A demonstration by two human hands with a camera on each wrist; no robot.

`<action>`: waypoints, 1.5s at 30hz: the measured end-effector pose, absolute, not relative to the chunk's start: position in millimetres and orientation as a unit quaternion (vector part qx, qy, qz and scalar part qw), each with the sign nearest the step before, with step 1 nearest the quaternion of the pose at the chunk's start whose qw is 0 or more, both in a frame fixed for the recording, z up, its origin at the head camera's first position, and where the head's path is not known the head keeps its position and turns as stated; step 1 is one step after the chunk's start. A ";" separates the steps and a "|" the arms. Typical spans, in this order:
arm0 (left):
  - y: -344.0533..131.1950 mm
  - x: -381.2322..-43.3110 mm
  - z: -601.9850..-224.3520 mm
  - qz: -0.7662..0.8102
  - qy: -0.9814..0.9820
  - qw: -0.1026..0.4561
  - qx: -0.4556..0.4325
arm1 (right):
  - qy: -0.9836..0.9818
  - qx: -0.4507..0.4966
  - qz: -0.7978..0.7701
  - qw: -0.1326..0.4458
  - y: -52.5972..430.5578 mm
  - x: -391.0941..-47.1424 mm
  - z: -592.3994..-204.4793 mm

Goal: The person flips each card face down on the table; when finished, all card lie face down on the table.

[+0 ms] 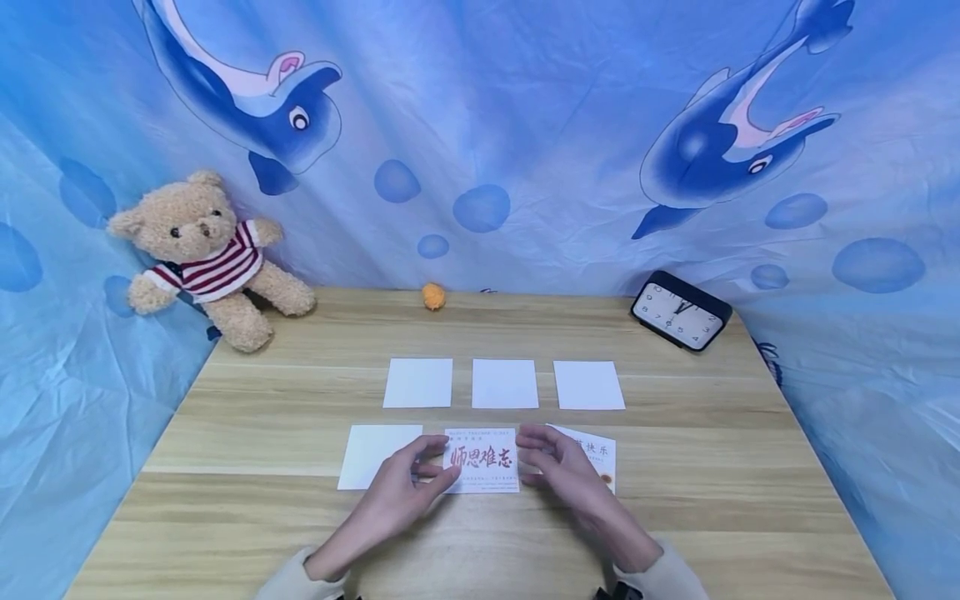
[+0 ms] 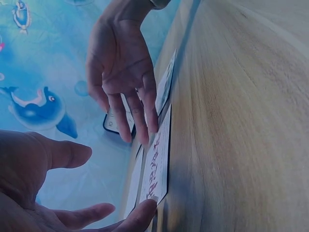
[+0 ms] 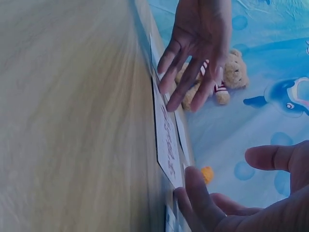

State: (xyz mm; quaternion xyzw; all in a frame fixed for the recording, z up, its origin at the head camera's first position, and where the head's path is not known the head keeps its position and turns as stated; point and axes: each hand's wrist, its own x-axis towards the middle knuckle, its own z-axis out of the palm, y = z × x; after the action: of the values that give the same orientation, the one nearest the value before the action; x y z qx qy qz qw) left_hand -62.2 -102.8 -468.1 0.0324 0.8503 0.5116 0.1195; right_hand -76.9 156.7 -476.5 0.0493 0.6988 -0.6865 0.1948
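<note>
A white card with red Chinese lettering (image 1: 481, 460) lies flat on the wooden table between both hands. My left hand (image 1: 411, 483) is at its left edge, fingers loosely bent and thumb apart, gripping nothing. At the right edge is my right hand (image 1: 566, 475), its fingers spread and relaxed. Partly under the right hand lies a second printed card (image 1: 600, 454), turned at a slight angle. A blank white card (image 1: 375, 450) sits left of the lettered one, partly covered by the left hand. In the wrist views, fingertips come close to the lettered card's ends; contact is hard to tell.
Behind lie three blank white cards in a row: left (image 1: 418, 383), middle (image 1: 505, 384) and right (image 1: 588, 385). A teddy bear (image 1: 210, 258) leans at the back left. An orange ball-like object (image 1: 433, 296) and a black clock (image 1: 680, 311) stand along the back edge, before a blue dolphin curtain (image 1: 555, 125).
</note>
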 end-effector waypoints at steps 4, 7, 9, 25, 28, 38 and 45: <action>-102.9 -61.9 -467.9 0.510 0.852 0.118 0.031 | 0.701 0.052 -0.684 0.196 157.3 -76.0 -474.1; -102.7 -61.9 -468.6 0.511 0.851 0.118 0.033 | 0.692 0.049 -0.690 0.205 156.7 -74.8 -473.5; -102.4 -61.9 -469.2 0.513 0.849 0.119 0.035 | 0.685 0.053 -0.697 0.207 155.9 -74.3 -473.3; -101.6 -60.9 -472.3 0.520 0.845 0.113 0.045 | 0.615 0.089 -0.746 0.239 149.5 -75.5 -475.0; -100.7 -59.5 -472.8 0.519 0.846 0.114 0.049 | 0.612 0.096 -0.744 0.250 145.4 -75.6 -475.6; -97.6 -58.0 -473.2 0.504 0.856 0.099 0.064 | 0.721 0.052 -0.667 0.182 137.6 -72.1 -472.0; -97.7 -57.4 -472.3 0.510 0.852 0.104 0.049 | 0.730 0.075 -0.659 0.164 141.4 -72.3 -468.1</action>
State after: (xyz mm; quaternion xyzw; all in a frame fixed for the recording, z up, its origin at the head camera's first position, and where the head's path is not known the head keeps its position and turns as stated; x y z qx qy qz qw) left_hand -57.4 -97.7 -472.3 0.0489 0.8522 0.5105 0.1039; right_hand -72.3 141.4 -468.1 0.0754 0.7299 -0.6592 0.1643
